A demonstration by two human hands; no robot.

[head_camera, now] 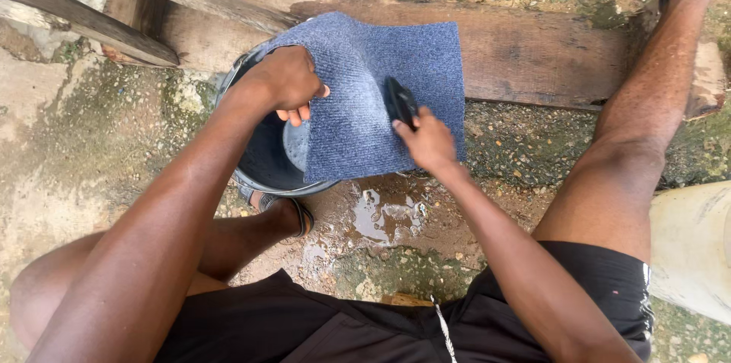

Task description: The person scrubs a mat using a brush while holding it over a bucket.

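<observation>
A blue-grey ribbed mat [358, 96] lies draped over a black bucket [259, 161] and reaches back to a wooden plank. My left hand [289, 81] grips the mat's left edge at the bucket's rim. In my right hand [428, 140] is a black scrubbing brush [399, 100], pressed onto the mat's middle. Water shows inside the bucket under the mat.
A wide wooden plank [533, 51] runs across behind the bucket, with more boards [84, 20] at the upper left. A puddle [384, 214] lies on the rough, mossy concrete. My sandalled feet sit on either side. A pale container [689, 245] stands at the right.
</observation>
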